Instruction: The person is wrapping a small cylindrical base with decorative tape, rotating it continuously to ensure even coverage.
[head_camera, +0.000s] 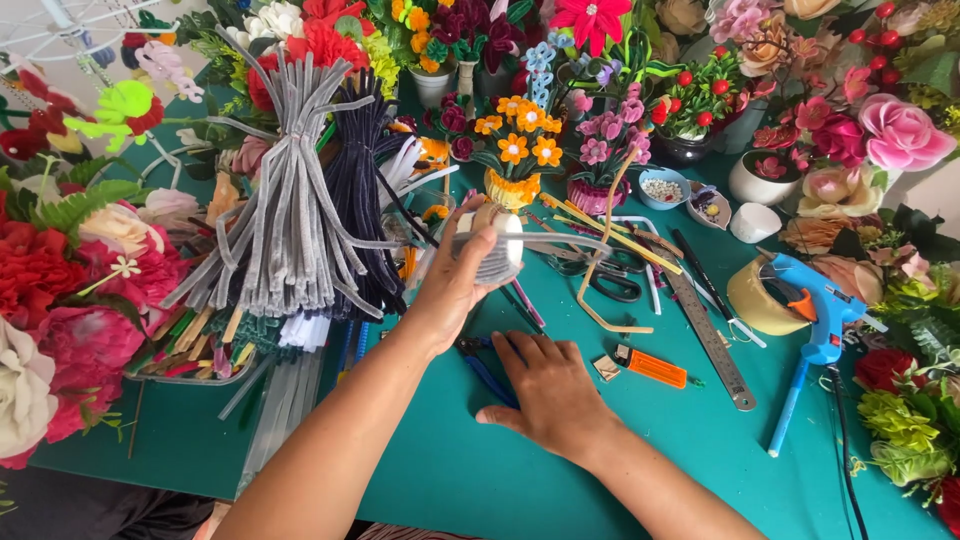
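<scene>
Left hand: your left hand (455, 285) is raised, fingers closed around a grey pipe-cleaner coil (497, 258) above the green mat (480, 470).
Right hand: your right hand (548, 392) lies flat, fingers spread, on the mat, touching blue-handled pliers (487, 375).
Nearby: orange lighter (651, 367), steel ruler (712, 340), blue glue gun (815, 330).

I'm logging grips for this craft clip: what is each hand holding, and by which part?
The left hand grips a small coil of grey fuzzy pipe cleaner around its side. The right hand holds nothing, resting flat on the green mat.
</scene>
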